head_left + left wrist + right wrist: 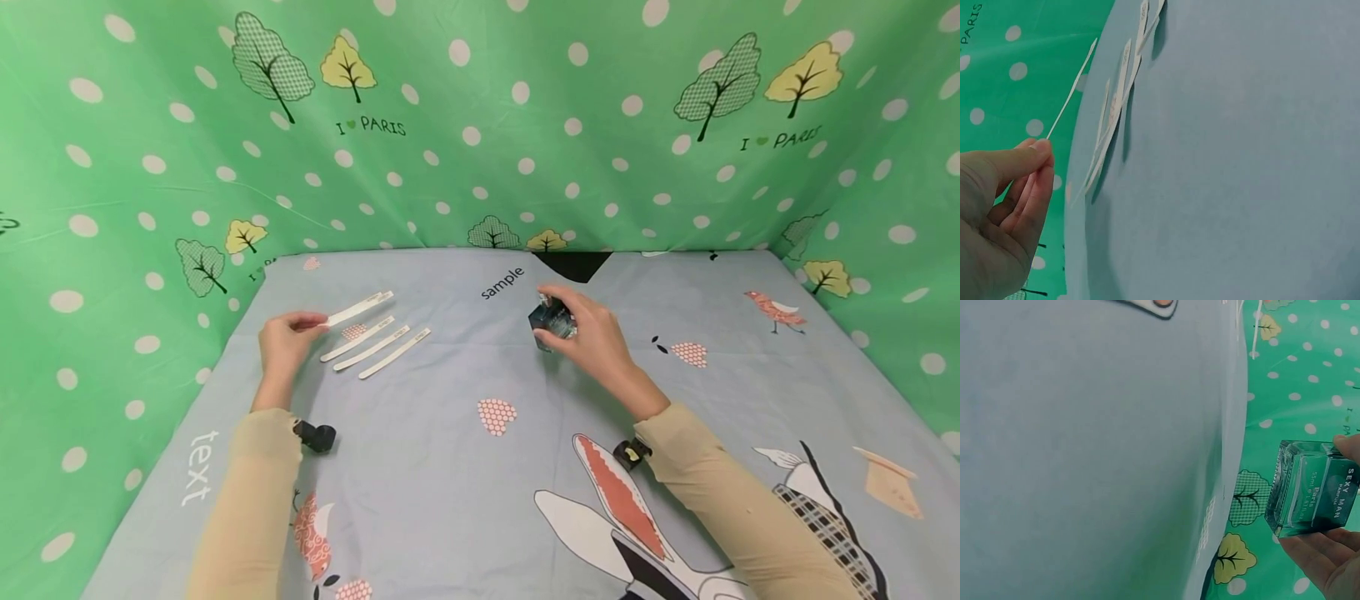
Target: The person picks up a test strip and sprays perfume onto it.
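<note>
My left hand [287, 346] pinches one end of a white perfume test strip [358, 309] between thumb and fingers. In the left wrist view this strip [1074, 87] points up and away, raised off the cloth. Three more test strips [372, 347] lie side by side on the cloth, just right of that hand. Farther right, my right hand [597, 337] grips a dark, clear-based glass perfume bottle [552, 320]. The right wrist view shows the bottle [1310, 487] with "SEXY MAN" lettering, thumb on one side and fingers on the other. Its top is partly hidden by the hand.
A grey-blue printed cloth [435, 467] covers the table. Behind and on both sides hangs a green dotted curtain [465, 167]. Black wrist cameras sit at the left cuff [315, 436] and the right cuff [632, 453].
</note>
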Motion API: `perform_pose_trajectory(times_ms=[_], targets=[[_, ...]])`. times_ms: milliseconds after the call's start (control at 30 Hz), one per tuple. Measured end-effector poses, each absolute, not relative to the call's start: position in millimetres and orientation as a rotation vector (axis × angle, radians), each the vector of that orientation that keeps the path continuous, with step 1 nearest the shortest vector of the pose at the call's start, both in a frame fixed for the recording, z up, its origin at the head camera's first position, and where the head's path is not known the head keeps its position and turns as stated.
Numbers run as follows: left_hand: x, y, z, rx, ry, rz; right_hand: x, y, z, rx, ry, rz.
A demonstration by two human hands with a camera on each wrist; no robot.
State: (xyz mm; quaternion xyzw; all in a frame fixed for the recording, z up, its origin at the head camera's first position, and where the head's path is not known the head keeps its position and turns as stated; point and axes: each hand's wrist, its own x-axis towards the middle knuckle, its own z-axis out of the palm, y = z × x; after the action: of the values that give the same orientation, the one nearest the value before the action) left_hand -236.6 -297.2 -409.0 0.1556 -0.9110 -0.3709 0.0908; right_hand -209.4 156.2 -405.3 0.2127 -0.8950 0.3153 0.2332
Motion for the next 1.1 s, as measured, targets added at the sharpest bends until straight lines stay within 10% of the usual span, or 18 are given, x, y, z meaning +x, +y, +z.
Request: perform_pose_trajectory(times_ms=[1100], targets=[[-234, -305, -430, 0.55, -2.769, -1.069, -208, 156, -405, 0.577, -2.469, 0.861]])
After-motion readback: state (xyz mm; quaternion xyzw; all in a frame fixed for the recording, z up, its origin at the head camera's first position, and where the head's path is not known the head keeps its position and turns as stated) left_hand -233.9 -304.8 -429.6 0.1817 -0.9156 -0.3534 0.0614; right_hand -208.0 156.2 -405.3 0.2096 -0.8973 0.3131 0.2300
